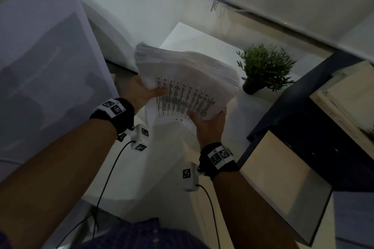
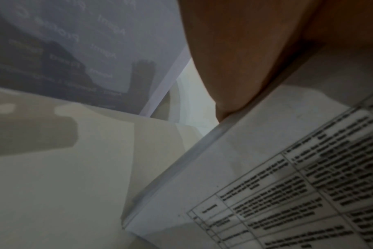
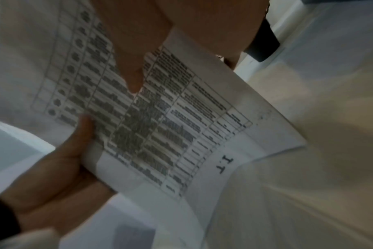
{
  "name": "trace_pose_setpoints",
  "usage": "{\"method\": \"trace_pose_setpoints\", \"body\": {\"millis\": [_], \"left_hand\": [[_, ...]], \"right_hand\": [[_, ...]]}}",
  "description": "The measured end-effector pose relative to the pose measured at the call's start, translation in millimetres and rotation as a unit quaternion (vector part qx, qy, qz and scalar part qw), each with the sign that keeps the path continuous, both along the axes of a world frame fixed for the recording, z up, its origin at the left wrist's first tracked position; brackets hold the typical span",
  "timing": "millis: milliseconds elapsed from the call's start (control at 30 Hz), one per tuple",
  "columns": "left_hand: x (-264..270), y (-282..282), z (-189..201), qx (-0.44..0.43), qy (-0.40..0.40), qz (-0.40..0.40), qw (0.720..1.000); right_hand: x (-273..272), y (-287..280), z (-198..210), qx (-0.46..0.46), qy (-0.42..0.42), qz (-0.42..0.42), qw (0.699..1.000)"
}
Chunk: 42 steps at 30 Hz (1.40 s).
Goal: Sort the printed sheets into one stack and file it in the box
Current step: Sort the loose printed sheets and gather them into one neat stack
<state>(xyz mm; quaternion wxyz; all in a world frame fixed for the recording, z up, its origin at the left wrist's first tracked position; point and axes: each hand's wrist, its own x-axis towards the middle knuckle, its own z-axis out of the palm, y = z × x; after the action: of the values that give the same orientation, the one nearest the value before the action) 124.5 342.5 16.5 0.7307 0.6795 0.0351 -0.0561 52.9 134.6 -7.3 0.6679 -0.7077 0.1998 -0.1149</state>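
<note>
Gripping the thick stack of printed sheets [image 1: 182, 79] by opposite edges, left hand [image 1: 141, 92] and right hand [image 1: 208, 125] look mid-gathering; next, I judge, squaring its fanned edges before filing.

I see a thick stack of printed sheets [image 1: 188, 79] lifted off the white surface, tilted, its edges fanned and uneven. The top page carries a dense table (text too blurred to read).

Dim overall, cool grey cast. Head view edges bent by wide lens. Wrist views soft, motion-blurred; printed text on sheets [image 3: 151, 128] illegible.
</note>
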Motion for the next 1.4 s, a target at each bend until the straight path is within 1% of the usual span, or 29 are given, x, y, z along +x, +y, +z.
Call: {"method": "trace_pose_setpoints", "body": {"millis": [167, 233, 333, 400, 500, 567, 600, 700, 800, 867, 933, 1067, 1133, 1200, 1267, 1333, 1400], "left_hand": [[-0.7, -7.4, 11.4, 0.042, -0.021, 0.023, 0.999], [-5.7, -8.7, 15.6, 0.044, -0.039, 0.019, 0.998], [-19.3, -14.7, 20.4, 0.067, -0.081, 0.011, 0.994], [-29.1, -22.6, 26.4, 0.044, -0.091, 0.029, 0.994], [-33.1, -27.6, 31.6, -0.020, -0.049, 0.065, 0.996], [-30.9, -25.9, 35.2, -0.047, -0.027, 0.070, 0.996], [-33.9, -16.3, 47.4, -0.054, -0.049, 0.068, 0.995], [-31.7, -20.8, 56.4, -0.084, -0.069, 0.063, 0.992], [-30.8, -23.3, 59.0, -0.091, -0.139, 0.047, 0.985], [-26.0, -20.6, 59.6, -0.065, -0.173, 0.005, 0.983], [-20.9, -17.3, 56.9, -0.034, -0.164, -0.047, 0.985], [-4.3, -17.7, 45.7, 0.083, -0.111, -0.070, 0.988], [-2.3, -26.1, 49.2, 0.099, -0.121, -0.029, 0.987], [-9.7, -36.7, 55.2, 0.111, -0.160, 0.033, 0.980], [-20.7, -44.7, 46.1, 0.107, -0.185, 0.092, 0.973], [-29.6, -48.7, 23.2, 0.105, -0.159, 0.097, 0.977], [-33.0, -49.4, 4.2, 0.114, -0.116, 0.073, 0.984]], "right_hand": [[1.6, -17.3, 30.2, -0.022, -0.050, -0.009, 0.998], [-9.4, -22.5, 37.2, -0.046, -0.080, 0.019, 0.996], [-23.4, -23.6, 38.0, -0.062, -0.076, 0.060, 0.993], [-23.6, -22.4, 41.6, -0.059, -0.077, 0.061, 0.993], [-20.5, -22.8, 46.0, -0.038, -0.092, 0.059, 0.993], [-22.1, -23.0, 48.9, -0.029, -0.110, 0.062, 0.992], [-23.6, -13.0, 56.2, -0.029, -0.127, 0.063, 0.989], [-25.0, -16.1, 53.5, -0.033, -0.133, 0.067, 0.988], [-27.0, -18.5, 52.5, -0.031, -0.144, 0.053, 0.988], [-24.7, -18.8, 54.7, -0.024, -0.150, 0.046, 0.987], [-22.4, -19.9, 57.8, -0.015, -0.147, 0.042, 0.988], [-14.5, -28.9, 67.2, -0.025, -0.127, 0.058, 0.990], [-12.3, -32.1, 76.0, -0.027, -0.129, 0.061, 0.989], [-12.6, -32.3, 82.8, -0.032, -0.163, 0.053, 0.985], [-19.7, -27.3, 77.4, -0.044, -0.173, 0.039, 0.983], [-29.3, -20.7, 60.5, -0.075, -0.155, 0.026, 0.985], [-32.8, -16.3, 43.0, -0.099, -0.110, 0.030, 0.989]]}}
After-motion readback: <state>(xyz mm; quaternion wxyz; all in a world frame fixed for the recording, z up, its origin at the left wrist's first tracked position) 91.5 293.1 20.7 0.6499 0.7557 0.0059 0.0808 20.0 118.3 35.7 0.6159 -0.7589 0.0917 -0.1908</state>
